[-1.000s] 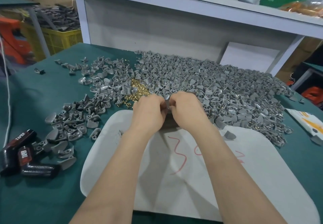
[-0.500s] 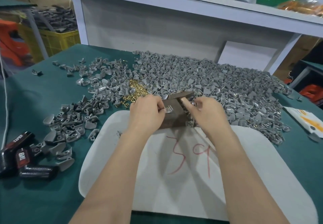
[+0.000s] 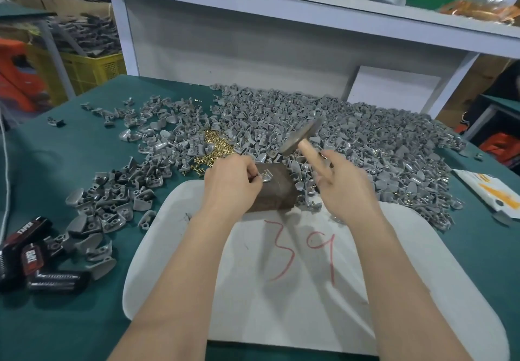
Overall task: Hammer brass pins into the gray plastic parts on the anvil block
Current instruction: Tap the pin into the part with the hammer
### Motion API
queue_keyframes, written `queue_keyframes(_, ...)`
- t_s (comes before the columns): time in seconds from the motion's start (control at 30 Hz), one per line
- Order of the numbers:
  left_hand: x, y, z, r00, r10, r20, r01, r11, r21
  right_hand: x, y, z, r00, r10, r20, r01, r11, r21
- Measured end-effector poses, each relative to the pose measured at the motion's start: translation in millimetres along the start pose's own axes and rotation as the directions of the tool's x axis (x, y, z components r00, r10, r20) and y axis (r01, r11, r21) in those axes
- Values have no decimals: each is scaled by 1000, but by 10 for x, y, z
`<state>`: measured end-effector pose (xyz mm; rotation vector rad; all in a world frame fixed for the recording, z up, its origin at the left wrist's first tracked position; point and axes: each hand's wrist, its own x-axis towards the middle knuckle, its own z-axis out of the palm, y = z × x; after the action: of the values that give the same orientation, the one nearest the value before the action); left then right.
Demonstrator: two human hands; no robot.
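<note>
**Holding a gray part [image 3: 266,177] down on the anvil block [image 3: 277,194], hammer [image 3: 302,138] up**

So the left hand [image 3: 232,184] is pinching one small gray part right on top of the brown anvil block, fingertips curled tight on it. Can't tell if there's a pin sitting in it, it's too tiny to make out. The right hand [image 3: 347,189] is off to the right of the block, well apart from the left. It's got the hammer by its wooden handle, though a couple of fingers stick out fairly straight. The hammer's flat metal head is tilted and hanging over the heap of gray parts [image 3: 365,141], a bit blurred.

The block sits at the far edge of a white board [image 3: 295,318] with a red "39" scrawled on it. A little pile of brass pins [image 3: 216,146] is just behind the left hand, with more gray parts scattered to the left on the green table [image 3: 56,163]. A few black packs [image 3: 31,265] lie at the left edge, and there's a yellow crate [image 3: 92,70] further back.
</note>
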<state>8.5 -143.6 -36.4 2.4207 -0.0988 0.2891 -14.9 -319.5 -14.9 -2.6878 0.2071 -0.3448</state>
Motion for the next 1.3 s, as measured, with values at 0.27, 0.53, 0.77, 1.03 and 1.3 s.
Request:
queue_keyframes(0.27, -2, -7, -4, 1000, -1, 0, 1, 998, -57, -257, -83, -262, 955, -227, -190, 233, 972, 11)
queue_keyframes(0.53, -8, 3, -15, 1000, -30, 3, 30, 996, -85, -465, -144, -275, 968, -249, 4, 248, 962, -112)
queue_keyframes(0.77, -7, -4, -10, 1000, -27, -10, 25, 993, -119, -484, -199, -296, 951, -302, -62, 295, 950, -105)
queue_keyframes(1.03, -1, 0, -4, 999, -47, -9, 46, 991, -123, -464, -167, -276, 913, -274, -302, 293, 956, 20)
queue_keyframes(1.3, -3, 10, -13, 1000, -15, -24, 13, 996, -88, -420, -149, -282, 925, -299, -234, 298, 954, -39)
